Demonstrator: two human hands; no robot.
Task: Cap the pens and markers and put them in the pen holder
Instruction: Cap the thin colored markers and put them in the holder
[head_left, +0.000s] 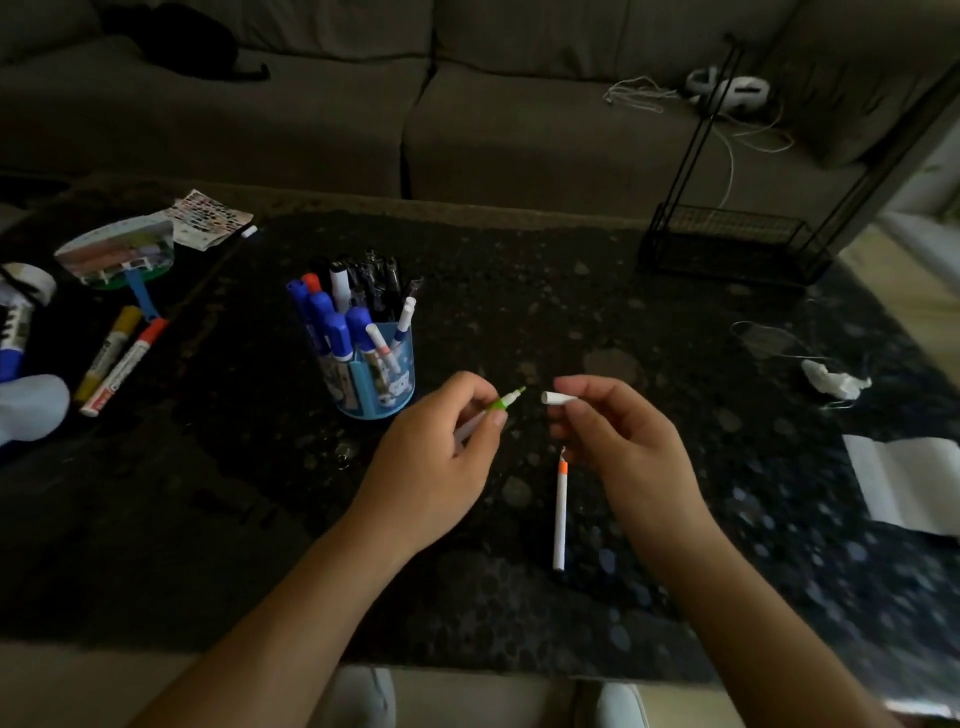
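My left hand (441, 467) grips a thin white pen with a green tip (505, 401), uncapped, its nib pointing right. My right hand (618, 441) pinches a small white cap (557, 398) a short gap from that nib, its opening facing left. Below my right hand a white pen with an orange tip (560, 512) lies uncapped on the dark table (649, 322). A blue pen holder (375, 371), crowded with blue-capped markers and black pens, stands up and to the left of my left hand. Two capped markers, a yellow marker (107, 353) and a red marker (124, 367), lie at the far left.
A black wire rack (727, 244) stands at the table's back right. A crumpled white scrap (834, 382) and white paper (909, 483) lie at the right. Tape, packaging (117, 252) and a colour-swatch sheet (208, 215) clutter the left. A grey sofa (467, 104) lies behind.
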